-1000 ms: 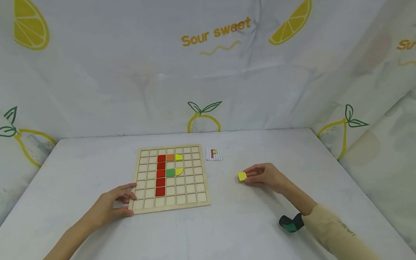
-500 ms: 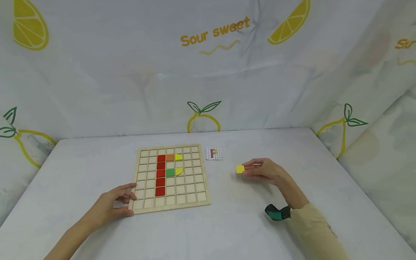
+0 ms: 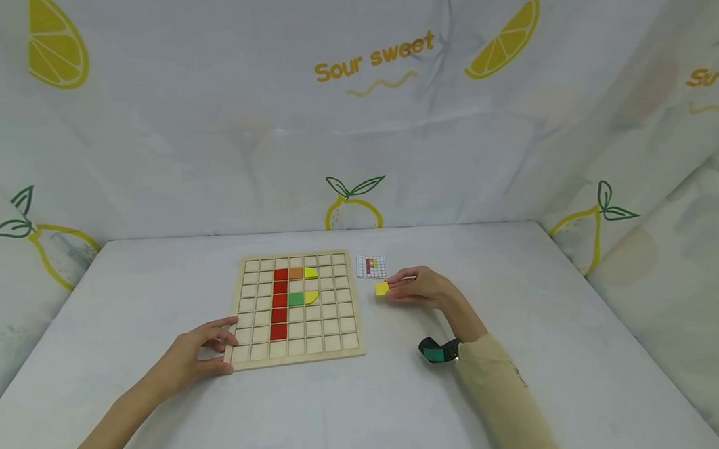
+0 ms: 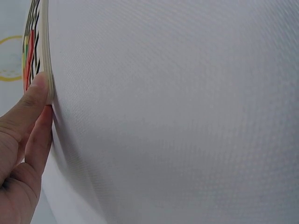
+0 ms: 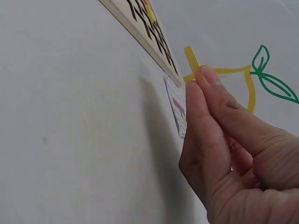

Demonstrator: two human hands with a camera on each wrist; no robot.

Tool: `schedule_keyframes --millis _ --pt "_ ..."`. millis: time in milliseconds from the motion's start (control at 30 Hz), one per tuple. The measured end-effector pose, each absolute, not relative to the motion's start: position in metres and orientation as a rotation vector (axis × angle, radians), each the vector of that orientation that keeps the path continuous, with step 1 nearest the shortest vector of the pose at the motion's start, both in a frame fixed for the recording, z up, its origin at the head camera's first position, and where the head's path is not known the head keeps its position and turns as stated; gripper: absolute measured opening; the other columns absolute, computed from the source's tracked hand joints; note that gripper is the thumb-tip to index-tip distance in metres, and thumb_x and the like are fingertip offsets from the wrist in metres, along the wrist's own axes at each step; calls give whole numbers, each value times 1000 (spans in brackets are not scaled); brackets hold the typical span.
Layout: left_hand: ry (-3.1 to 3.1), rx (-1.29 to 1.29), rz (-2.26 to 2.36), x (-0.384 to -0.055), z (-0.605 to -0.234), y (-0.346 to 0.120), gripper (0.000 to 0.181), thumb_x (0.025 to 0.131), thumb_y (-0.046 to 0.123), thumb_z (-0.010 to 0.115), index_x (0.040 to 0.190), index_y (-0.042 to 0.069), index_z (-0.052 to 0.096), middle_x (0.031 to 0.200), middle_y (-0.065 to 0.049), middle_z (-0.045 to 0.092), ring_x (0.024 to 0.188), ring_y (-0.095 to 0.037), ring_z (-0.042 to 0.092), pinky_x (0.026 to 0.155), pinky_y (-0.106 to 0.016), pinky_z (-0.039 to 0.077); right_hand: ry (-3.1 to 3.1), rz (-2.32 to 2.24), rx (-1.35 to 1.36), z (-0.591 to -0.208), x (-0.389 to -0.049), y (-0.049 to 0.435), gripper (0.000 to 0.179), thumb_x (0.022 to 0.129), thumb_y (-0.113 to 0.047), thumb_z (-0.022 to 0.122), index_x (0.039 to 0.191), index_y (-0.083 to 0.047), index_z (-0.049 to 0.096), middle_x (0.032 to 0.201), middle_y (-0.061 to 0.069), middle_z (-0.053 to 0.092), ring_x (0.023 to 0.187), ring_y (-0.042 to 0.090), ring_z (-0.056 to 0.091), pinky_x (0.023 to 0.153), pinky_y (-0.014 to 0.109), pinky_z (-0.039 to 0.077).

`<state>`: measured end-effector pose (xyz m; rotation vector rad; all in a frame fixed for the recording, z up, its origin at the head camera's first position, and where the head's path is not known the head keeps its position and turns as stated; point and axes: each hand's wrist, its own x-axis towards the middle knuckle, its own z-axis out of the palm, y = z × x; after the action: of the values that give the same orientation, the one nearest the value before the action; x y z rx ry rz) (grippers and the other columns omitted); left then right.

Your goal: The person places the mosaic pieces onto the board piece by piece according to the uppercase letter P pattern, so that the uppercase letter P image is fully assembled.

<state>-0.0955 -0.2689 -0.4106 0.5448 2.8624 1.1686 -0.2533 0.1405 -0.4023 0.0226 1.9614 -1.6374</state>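
Observation:
A wooden grid board (image 3: 331,326) lies flat on the table, with square cells. Red square tiles (image 3: 279,300) form a column in it. Beside them sit an orange tile (image 3: 296,273), a green tile (image 3: 296,299) and two yellow rounded tiles (image 3: 311,297). My left hand (image 3: 198,351) holds the board's near left corner, the thumb at its edge in the left wrist view. Between thumb and fingertips, my right hand (image 3: 420,286) pinches a thin yellow square tile (image 5: 191,57). This tile is above the table, just right of the board.
A small printed card (image 3: 370,266) with a coloured grid pattern lies right of the board, just behind the held tile. The white table (image 3: 345,415) ends at a lemon-printed cloth backdrop (image 3: 269,134). Each wrist wears a dark strap (image 3: 441,350).
My right hand has carried the yellow tile leftward and slightly away from me, from well right of the board to near its right edge. The left hand keeps its place at the corner.

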Motion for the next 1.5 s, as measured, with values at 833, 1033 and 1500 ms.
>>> schedule_keyframes --millis 833,1033,1500 --pt "2870 527 1164 -96 -410 -269 33 70 9 83 98 9 65 133 -23 53 87 -8 57 76 -19 54 1899 -1840 -18 -399 -262 45 28 82 13 67 109 15 61 89 14 69 72 17 69 75 30 61" --pt "2867 503 1152 -96 -409 -268 33 70 8 83 98 9 65 134 -23 53 86 -9 57 76 -19 54 2091 -1771 -68 -400 -258 27 25 79 9 73 103 12 66 90 19 71 69 15 69 71 29 62" --pt "2873 484 1129 -96 -409 -267 34 69 9 83 98 9 65 134 -22 52 87 -9 56 77 -19 54 2639 -1363 -347 -401 -251 10 21 72 -6 84 88 2 73 76 12 72 70 18 67 79 30 58"
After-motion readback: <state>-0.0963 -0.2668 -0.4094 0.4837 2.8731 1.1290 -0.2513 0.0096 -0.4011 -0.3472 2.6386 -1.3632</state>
